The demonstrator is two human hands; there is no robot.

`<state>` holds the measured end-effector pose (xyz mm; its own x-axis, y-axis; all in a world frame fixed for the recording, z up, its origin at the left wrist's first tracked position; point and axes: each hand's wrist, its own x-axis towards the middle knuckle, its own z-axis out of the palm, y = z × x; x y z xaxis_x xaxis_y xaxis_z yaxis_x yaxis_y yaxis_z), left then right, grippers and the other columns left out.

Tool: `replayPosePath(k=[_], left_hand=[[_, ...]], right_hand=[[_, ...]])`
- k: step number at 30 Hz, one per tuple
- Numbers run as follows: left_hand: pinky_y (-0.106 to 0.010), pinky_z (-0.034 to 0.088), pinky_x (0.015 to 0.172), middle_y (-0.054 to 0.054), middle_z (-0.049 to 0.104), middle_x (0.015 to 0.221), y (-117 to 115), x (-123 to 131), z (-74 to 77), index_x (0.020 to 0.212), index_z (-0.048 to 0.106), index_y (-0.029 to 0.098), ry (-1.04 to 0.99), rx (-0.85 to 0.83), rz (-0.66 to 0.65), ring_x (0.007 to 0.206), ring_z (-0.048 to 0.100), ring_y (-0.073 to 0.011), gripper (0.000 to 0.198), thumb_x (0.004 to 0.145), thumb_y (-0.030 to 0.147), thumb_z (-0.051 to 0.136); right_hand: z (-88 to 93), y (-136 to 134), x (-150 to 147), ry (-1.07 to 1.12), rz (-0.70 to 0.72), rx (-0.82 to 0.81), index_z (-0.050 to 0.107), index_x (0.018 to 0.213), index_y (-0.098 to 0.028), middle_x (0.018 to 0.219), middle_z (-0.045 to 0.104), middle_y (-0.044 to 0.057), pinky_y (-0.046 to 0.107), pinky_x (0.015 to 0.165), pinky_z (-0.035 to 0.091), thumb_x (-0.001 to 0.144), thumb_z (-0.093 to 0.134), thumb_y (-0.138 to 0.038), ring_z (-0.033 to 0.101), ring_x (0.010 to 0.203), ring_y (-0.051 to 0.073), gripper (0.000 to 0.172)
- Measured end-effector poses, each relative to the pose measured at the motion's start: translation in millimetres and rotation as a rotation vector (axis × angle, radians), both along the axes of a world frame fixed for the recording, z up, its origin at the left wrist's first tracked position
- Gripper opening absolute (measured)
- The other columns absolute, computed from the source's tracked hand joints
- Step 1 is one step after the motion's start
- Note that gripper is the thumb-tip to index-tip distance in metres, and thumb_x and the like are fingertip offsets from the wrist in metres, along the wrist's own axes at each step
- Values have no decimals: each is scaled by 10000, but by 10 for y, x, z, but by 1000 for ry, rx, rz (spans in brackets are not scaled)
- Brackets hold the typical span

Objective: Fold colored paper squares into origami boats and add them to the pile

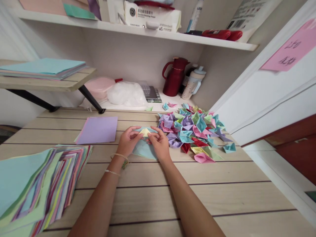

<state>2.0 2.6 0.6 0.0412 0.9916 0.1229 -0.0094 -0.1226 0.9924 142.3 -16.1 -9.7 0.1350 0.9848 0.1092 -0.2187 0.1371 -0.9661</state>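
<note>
Both hands are over the table (138, 204), just left of the heap of folded paper boats (187, 121), which serves as the reference point. The left hand (127, 141), on the side farther from the heap, has its fingers bent and grips the left side of a small pale yellow folded paper (145, 132) by thumb and fingertips. The right hand (160, 143), nearest the heap, grips the right side of the same piece in like fashion. The piece presents a peaked upper edge. Beneath it, also left of the heap, is a light blue sheet (144, 149), partly hidden by the hands.

Farther left of the heap lie purple paper (98, 130) and, nearer the viewer, a thick fanned stack of coloured paper (19, 177). Behind the heap stand a dark red jug (174, 79) and a lidded tumbler (191, 85). Behind and to the left of the heap sits a whitish plastic bag (127, 94). Boats in the heap are purple, blue, pink, red, green and yellow.
</note>
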Motion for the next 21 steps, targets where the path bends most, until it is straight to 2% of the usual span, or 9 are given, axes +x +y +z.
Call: replayPosePath(k=[3,8,12,14,18,21], left_hand=[[-225,484,587,-21,694,693,-4,-5,2,880,670,151,28,12,-7,592,639,-135,271,698,345,722],[-227,461,548,3,647,594,-2,-14,-1,876,701,151,39,21,38,527,575,-119,274,725,380,689],[-242,485,584,-8,664,629,7,-8,-18,910,707,147,13,8,30,569,597,-135,330,701,403,707],[-249,502,617,-18,683,684,2,3,-22,938,697,148,14,17,12,618,624,-148,350,686,389,723],[-260,512,672,-35,702,755,-32,33,-8,913,685,155,144,71,-21,695,661,-171,286,725,371,688],[-278,517,694,-48,716,800,-56,50,5,959,685,163,236,96,-34,701,676,-181,259,781,339,620]], right_hand=[[-5,-4,6,-32,-19,17,598,1107,-203,790,695,23,255,585,501,741,674,-378,626,629,135,413],[13,-37,18,-344,-65,100,700,1022,-215,1000,692,64,264,635,494,732,680,-334,598,724,152,314],[11,-51,20,-424,-46,125,706,1066,-221,962,699,61,277,643,491,737,683,-347,587,674,150,352],[4,-49,25,-441,-47,146,712,1057,-221,954,707,63,290,676,492,781,638,-362,607,704,166,318],[-19,-37,26,-482,-27,171,732,979,-212,883,725,57,313,724,492,865,519,-361,641,764,199,284],[-40,-36,11,-481,-60,135,694,1052,-203,846,715,50,308,696,500,863,497,-323,638,721,188,298]])
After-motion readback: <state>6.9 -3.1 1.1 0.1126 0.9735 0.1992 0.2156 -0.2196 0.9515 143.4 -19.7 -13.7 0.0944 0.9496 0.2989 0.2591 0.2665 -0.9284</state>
